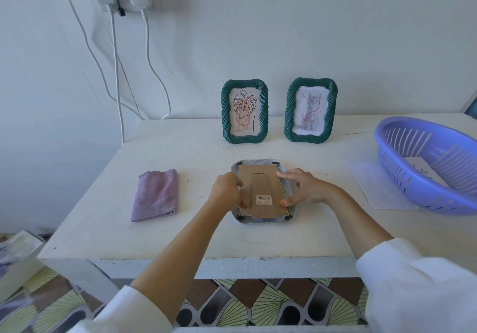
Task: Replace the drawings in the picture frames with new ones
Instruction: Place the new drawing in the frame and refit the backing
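Note:
A pale grey picture frame [258, 163] lies face down in the middle of the white table [180, 229], its brown cardboard back [260, 185] and stand facing up. My left hand [225, 190] grips the back's left edge with curled fingers, thumb on the cardboard. My right hand [302, 186] rests on the right edge, index finger stretched along the top right and thumb pressing near the barcode label. Two green frames stand at the back: one with a leaf drawing [244, 112], one with a cat drawing [311, 110].
A folded purple cloth [156, 194] lies left of the frame. A purple plastic basket [428, 162] with paper inside sits at the right, partly on a white sheet [374, 190]. White cables [116, 74] hang from a wall socket at the back left.

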